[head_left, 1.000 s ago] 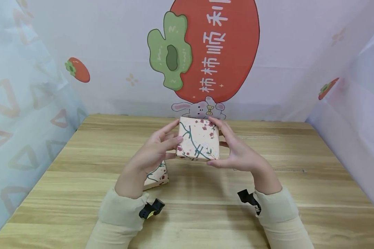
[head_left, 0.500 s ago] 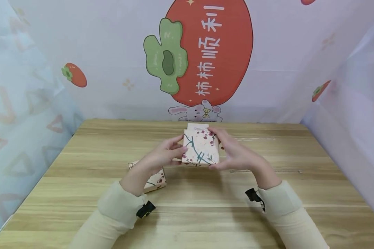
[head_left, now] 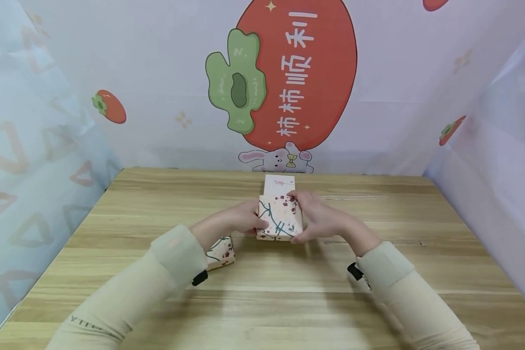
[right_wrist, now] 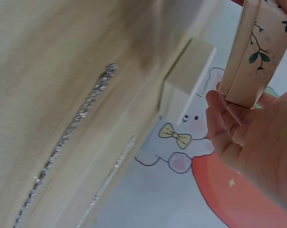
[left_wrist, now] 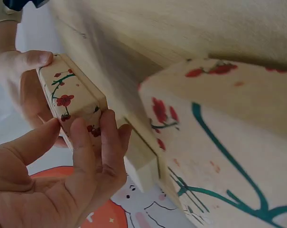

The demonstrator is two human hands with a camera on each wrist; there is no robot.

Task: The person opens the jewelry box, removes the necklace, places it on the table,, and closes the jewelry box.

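Note:
A small cream box (head_left: pixel 280 218) with plum-blossom branches printed on it is held between both hands, above the table. My left hand (head_left: pixel 245 218) grips its left side; in the left wrist view the thumb and fingers pinch the box (left_wrist: pixel 67 97) at its edge. On the opposite side my right hand (head_left: pixel 317 217) holds it, with fingers at the far corner and thumb at the near one. A seam runs along the side of the box (right_wrist: pixel 259 52) in the right wrist view. Under my left forearm lies a second blossom-printed piece (head_left: pixel 220 253), partly hidden.
Behind the held box a white box (head_left: pixel 280 183) with a small pink flower print sits on the wooden table (head_left: pixel 271 311). Two thin silver chains lie to the right, one farther back (head_left: pixel 354 197) and one nearer (head_left: pixel 398 243). A printed cloth (head_left: pixel 157 136) rises behind the table.
Both hands have lowered the blossom box toward the table, and the white box behind it has come into view. The left forearm has swung outward to the left.

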